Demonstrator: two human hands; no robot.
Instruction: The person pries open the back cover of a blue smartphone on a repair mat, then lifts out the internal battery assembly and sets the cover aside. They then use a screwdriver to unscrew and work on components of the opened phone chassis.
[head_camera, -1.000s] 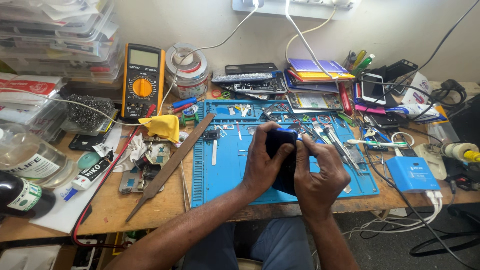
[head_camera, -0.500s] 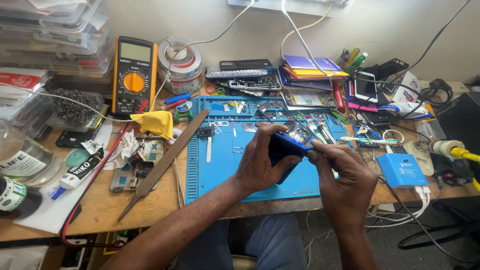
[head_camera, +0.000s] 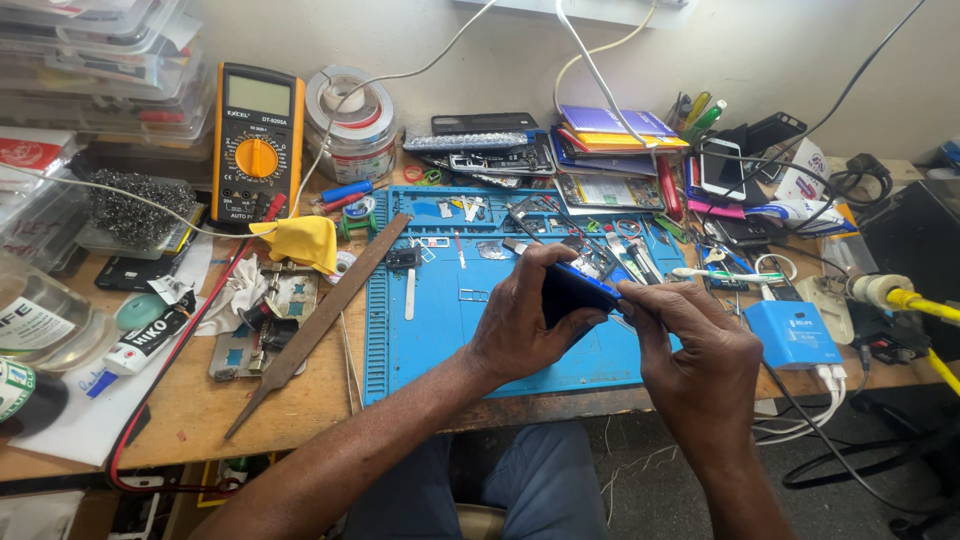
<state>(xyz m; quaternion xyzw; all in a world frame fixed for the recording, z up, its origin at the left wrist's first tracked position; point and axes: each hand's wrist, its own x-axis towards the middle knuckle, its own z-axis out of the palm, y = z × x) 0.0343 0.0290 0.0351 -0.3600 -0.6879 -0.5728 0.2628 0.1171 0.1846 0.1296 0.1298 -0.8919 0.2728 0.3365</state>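
A dark, slim phone (head_camera: 572, 292) with a glossy blue edge is held above the blue silicone work mat (head_camera: 440, 330). The left hand (head_camera: 522, 320) wraps it from beneath, fingers curled tight; the right hand (head_camera: 700, 360) pinches its near corner (fingertips pressed to the edge). A long, flat metal file (head_camera: 320, 325) lies diagonally beside the mat.

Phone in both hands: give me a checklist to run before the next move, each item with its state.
1. Left hand grips the dark phone: ok.
2. Right hand fingertips on the phone's edge: ok.
3. Phone held over the blue mat, not the floor: ok.
4. Loose parts on the mat away from the hands: ok.
5. Phone's cover loose or shut: cannot tell.
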